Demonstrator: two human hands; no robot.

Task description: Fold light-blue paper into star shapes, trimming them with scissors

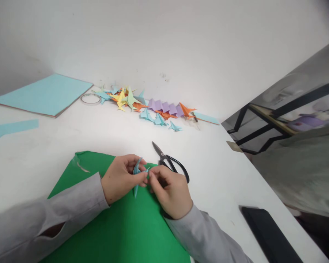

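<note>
Between the thumb and fingers of my left hand [123, 178] is a light-blue origami crane [136, 171], its thin points sticking up and down. My right hand [170, 188] pinches the tip on the crane's right side with thumb and forefinger. Both hands are above a green sheet [117, 226] lying on the white table. Just beyond my right hand lie black-handled scissors [164, 157], blades pointing away to the upper left and handles partly hidden by the hand.
Folded cranes [130, 98] in several colours lie along the wall, with a purple pleated strip [164, 106] and a tape roll [90, 99]. Light-blue sheets [46, 93] are stacked at back left, above a blue strip [13, 128]. A black flat object [268, 233] rests near the right edge.
</note>
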